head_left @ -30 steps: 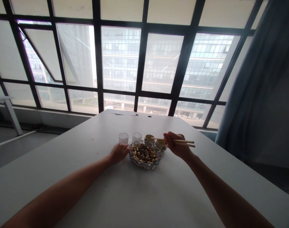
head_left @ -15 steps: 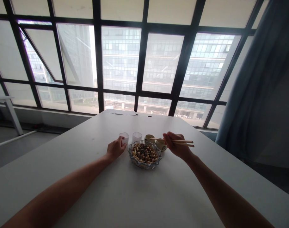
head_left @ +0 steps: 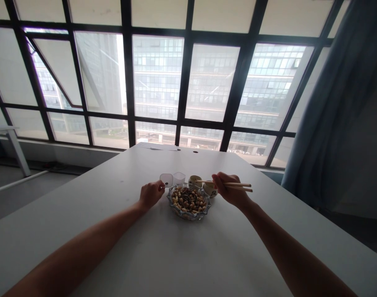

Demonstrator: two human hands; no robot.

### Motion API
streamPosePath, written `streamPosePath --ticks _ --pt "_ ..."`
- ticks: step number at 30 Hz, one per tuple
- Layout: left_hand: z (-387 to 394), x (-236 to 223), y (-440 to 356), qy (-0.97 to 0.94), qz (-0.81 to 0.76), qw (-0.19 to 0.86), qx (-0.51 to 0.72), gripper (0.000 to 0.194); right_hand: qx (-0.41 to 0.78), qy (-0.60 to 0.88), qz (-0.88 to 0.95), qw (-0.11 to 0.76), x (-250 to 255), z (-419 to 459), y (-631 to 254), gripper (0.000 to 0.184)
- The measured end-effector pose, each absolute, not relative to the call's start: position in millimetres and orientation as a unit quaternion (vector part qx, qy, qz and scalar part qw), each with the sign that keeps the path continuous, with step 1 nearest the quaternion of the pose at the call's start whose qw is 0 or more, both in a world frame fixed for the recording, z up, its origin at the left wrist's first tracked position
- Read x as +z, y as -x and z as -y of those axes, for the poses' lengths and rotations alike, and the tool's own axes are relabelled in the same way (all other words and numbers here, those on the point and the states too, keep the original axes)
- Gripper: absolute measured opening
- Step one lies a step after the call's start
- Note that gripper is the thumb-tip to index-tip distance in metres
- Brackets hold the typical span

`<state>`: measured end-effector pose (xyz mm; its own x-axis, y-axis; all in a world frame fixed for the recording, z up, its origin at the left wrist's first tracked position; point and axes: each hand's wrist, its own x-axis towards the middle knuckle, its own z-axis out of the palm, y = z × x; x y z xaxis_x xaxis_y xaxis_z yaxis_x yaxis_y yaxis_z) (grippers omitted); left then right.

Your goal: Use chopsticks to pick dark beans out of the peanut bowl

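Note:
My left hand (head_left: 152, 194) is closed on the near side of a small clear plastic cup (head_left: 166, 177). The cup leans so its mouth faces me, and a small dark piece, perhaps a seed, shows inside. A second clear cup (head_left: 179, 178) stands just to its right. In my right hand (head_left: 230, 189) is a pair of wooden chopsticks (head_left: 244, 185), their tips pointing left over a patterned tea cup (head_left: 193, 178). Another tea cup (head_left: 208, 190) is partly hidden behind that hand. Between my hands sits a scalloped glass bowl (head_left: 188, 215) filled with mixed nuts and seeds (head_left: 188, 199).
Everything stands on a long white table (head_left: 182, 255). Paper sheets (head_left: 160, 147) lie at its far end, close to the window wall. A blue-grey curtain (head_left: 324, 103) hangs at the right, and another white table (head_left: 9, 128) is at the far left.
The clear cup in my left hand has tipped from upright toward me, so its inside now shows. My right hand and the chopsticks have barely moved.

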<state>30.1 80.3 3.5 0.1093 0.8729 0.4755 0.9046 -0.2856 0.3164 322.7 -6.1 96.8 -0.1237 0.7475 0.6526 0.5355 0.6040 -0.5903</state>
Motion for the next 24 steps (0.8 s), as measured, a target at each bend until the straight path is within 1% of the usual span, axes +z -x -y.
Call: streamPosePath --ticks 4,14,21,24 --pt "-80.8 2.1 -30.2 0.748 0.593 0.026 -0.296 0.022 0.092 0.437 0.742 0.5 96.5 6.5 -322.0 0.049" --pt "-82.7 1.6 -31.0 0.741 0.6 0.007 -0.303 0.028 0.014 0.41 0.781 0.471 94.0 4.5 -323.7 0.048" --pt "-85.1 -2.2 -30.0 0.749 0.585 0.005 -0.31 0.039 0.068 0.419 0.764 0.486 95.5 4.3 -323.0 0.046" --pt "-84.8 -3.1 -29.8 0.755 0.581 -0.009 -0.304 0.04 0.076 0.425 0.759 0.488 95.9 4.4 -323.2 0.045"
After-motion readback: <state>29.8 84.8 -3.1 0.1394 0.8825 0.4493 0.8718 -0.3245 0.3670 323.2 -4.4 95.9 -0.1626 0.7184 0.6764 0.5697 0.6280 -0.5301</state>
